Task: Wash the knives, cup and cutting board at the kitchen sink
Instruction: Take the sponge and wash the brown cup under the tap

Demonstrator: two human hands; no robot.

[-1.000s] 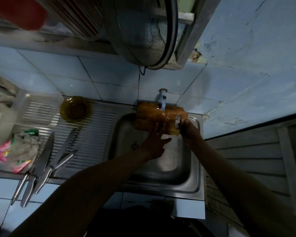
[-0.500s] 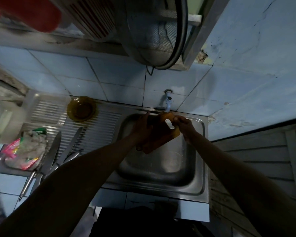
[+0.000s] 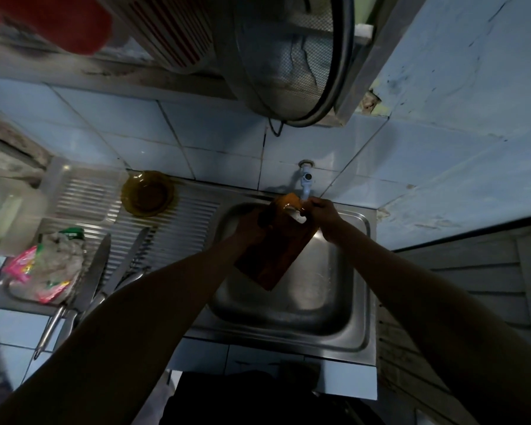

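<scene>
Pale blue tiles back a steel sink unit, and the light is dim. At far left on the surface (image 3: 178,234), a ribbed drainboard, lies a crumpled pink packet (image 3: 40,271); its print is too blurred to read, and no other writing shows anywhere. Just right of it the knives (image 3: 105,271) lie side by side, blades toward the wall and handles toward the person. Behind them, near the wall, stands an amber glass cup (image 3: 147,194) (it looks more like a small bowl from this angle).

In the sink (image 3: 362,289) the board (image 3: 276,256) is held up off the basin floor. Its long axis runs on a slant, the lower corner toward the person and left of centre, the upper end with the handle slot right under the tap (image 3: 306,182). The left hand (image 3: 252,225) grips the board's left edge near the top, fingers curled round it. The right hand (image 3: 324,214) pinches the top end beside the slot, touching the board just below the spout. A wet shine shows at that top end, though the stream itself is hard to make out.

Both hands sit at the upper end, so the lower part hangs free below them. The step looks like rinsing the board, with the knives and cup seemingly waiting to the left; the left hand is the nearer one for reaching them. A wet board held only at one end could slip.
</scene>
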